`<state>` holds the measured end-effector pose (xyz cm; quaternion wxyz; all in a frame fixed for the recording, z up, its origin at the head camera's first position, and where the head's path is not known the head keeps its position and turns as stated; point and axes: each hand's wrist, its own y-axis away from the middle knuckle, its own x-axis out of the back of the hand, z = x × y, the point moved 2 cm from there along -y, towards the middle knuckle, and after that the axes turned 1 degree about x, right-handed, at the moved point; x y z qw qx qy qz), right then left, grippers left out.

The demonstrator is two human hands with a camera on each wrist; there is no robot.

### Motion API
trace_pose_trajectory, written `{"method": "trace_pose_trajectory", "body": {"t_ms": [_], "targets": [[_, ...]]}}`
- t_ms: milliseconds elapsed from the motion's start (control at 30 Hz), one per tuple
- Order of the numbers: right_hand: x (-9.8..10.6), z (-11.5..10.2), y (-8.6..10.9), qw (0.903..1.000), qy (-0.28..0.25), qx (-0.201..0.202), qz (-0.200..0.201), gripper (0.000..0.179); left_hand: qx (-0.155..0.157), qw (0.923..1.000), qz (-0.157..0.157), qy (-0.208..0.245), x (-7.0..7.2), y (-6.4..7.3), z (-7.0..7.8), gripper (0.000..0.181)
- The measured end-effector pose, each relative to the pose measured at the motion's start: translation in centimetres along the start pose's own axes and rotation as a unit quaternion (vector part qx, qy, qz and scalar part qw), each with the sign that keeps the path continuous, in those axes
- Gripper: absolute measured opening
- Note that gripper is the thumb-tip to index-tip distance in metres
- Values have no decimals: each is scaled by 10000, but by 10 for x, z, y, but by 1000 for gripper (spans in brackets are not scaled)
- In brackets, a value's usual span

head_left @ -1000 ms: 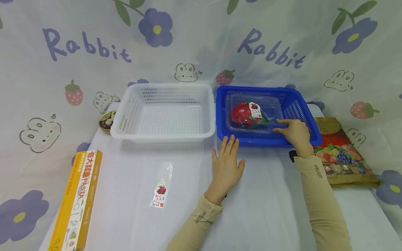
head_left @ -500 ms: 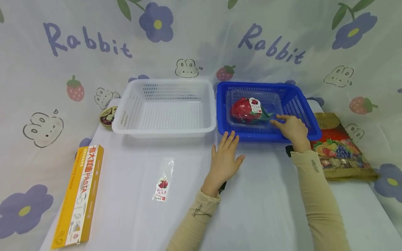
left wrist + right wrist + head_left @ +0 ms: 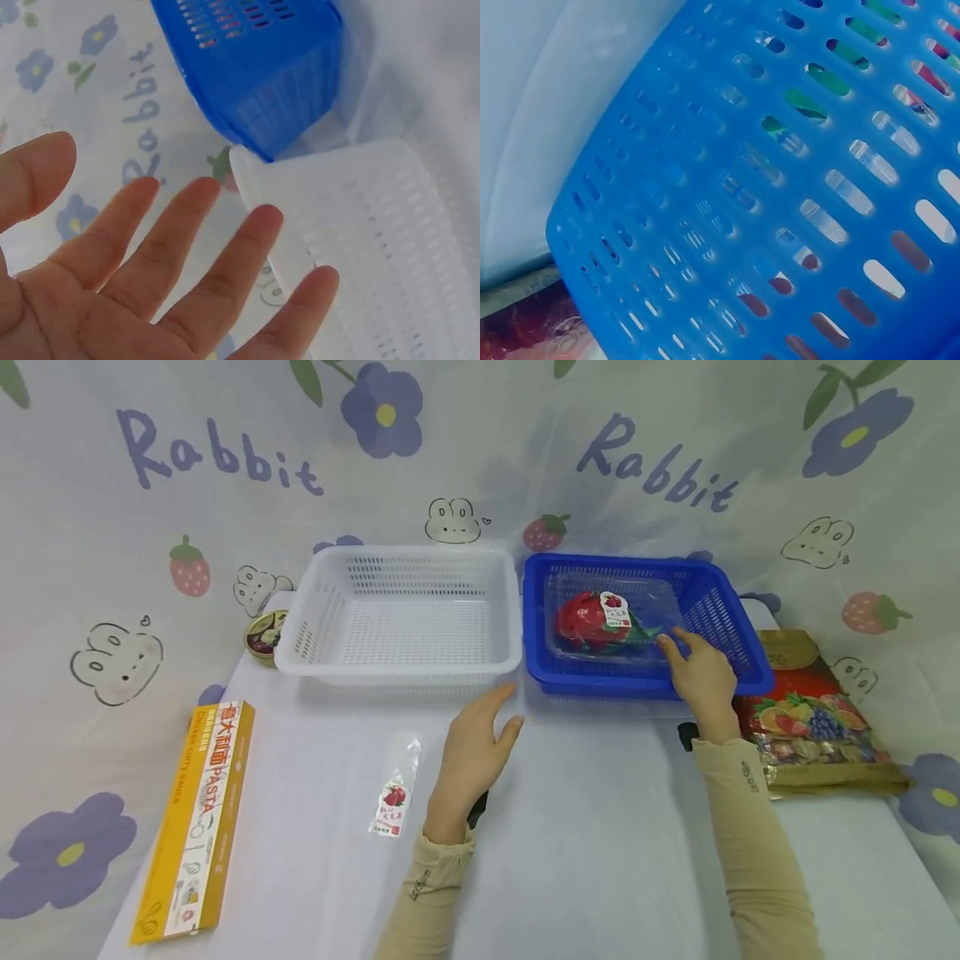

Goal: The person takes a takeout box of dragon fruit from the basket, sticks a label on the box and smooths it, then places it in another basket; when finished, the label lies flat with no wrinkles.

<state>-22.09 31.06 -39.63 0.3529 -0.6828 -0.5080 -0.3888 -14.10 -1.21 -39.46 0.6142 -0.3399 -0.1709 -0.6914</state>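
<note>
A clear plastic box point(image 3: 656, 597) with a red dragon fruit point(image 3: 579, 620) inside and a white sticker on top lies in the blue basket point(image 3: 592, 681). My right hand point(image 3: 703, 677) reaches over the basket's front right rim, thumb and index finger apart at the box's right end. Only parts of its fingers show through the slots in the right wrist view. My left hand point(image 3: 468, 752) hovers over the table just in front of the white basket point(image 3: 397, 670), fingers straight and spread, holding nothing. In the left wrist view its fingertips overlap the white basket.
A narrow clear sleeve point(image 3: 395, 785) with a dragon fruit sticker lies on the table. The yellow pasta box point(image 3: 198, 818) is at left, a round tin point(image 3: 262, 639) behind it. A red and gold fruit-print bag point(image 3: 810, 718) lies right of the blue basket.
My left hand has moved left, from the blue basket's front rim to before the white basket. My right hand has stayed by the plastic box, its fingers shifting slightly. The view has shifted a little.
</note>
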Motion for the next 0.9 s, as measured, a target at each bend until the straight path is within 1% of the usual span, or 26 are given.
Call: {"method": "trace_pose_trajectory", "body": {"t_ms": [133, 233, 300, 400, 533, 600, 700, 900], "targets": [[0, 0, 7, 9992, -368, 65, 166, 67, 109, 9999, 11, 19, 6, 7, -5, 43], [0, -1, 15, 9974, -613, 218, 296, 64, 27, 10000, 78, -5, 9, 13, -10, 40], [-1, -3, 22, 9962, -697, 378, 359, 62, -98, 9998, 174, -45, 12, 16, -14, 38], [-2, -10, 32, 9948, -688, 641, 399, 60, -453, 9978, 419, -237, 17, 19, -20, 34], [1, -22, 46, 9917, -532, 1082, 452, 60, -985, 9891, 865, -674, 24, 20, -29, 31], [2, -27, 54, 9892, -413, 1319, 477, 60, -1135, 9843, 1044, -864, 28, 21, -32, 30], [3, -33, 64, 9852, -279, 1608, 521, 61, -1205, 9793, 1170, -1127, 32, 23, -37, 30], [2, -37, 83, 9792, 32, 1927, 638, 64, -1196, 9707, 1179, -1717, 36, 25, -47, 33]]}}
